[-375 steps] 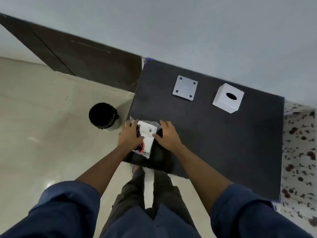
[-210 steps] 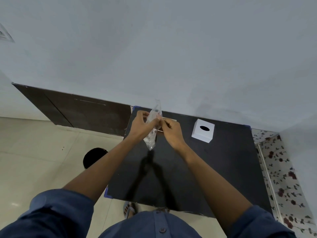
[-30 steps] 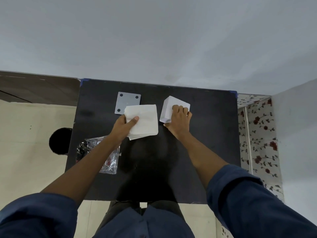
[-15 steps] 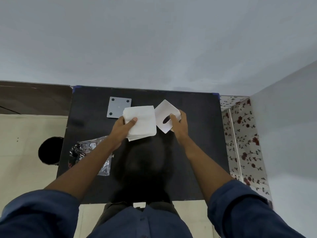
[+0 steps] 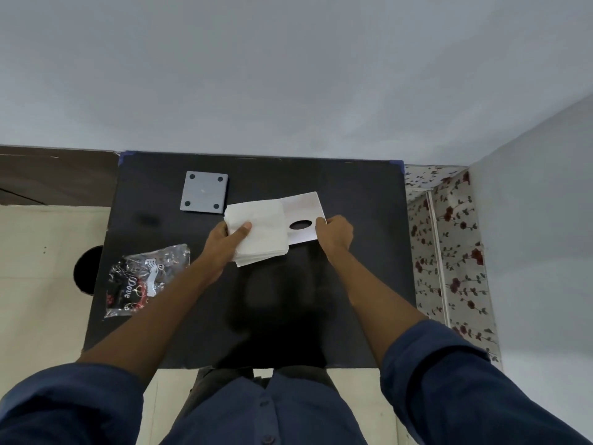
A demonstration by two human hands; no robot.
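Observation:
My left hand point(image 5: 226, 242) grips a stack of white tissues point(image 5: 260, 231) above the black table point(image 5: 353, 284), thumb on top. My right hand point(image 5: 333, 234) grips the white tissue box point(image 5: 303, 213) at its right side. The box is tilted so the face with the oval hole looks up at me. The tissue stack overlaps the box's left part. An empty clear plastic wrapper point(image 5: 144, 281) with dark print lies on the table's left side.
A grey square plate point(image 5: 204, 192) with a dark dot in each corner lies at the back left of the table. A black round bin point(image 5: 86, 271) stands on the floor left of the table. The wall runs along the table's far edge; floral covering point(image 5: 449, 252) is to the right.
My right hand lifted the tissue box off the table and turned it so its holed face points up. The tissue stack in my left hand now sits against the box.

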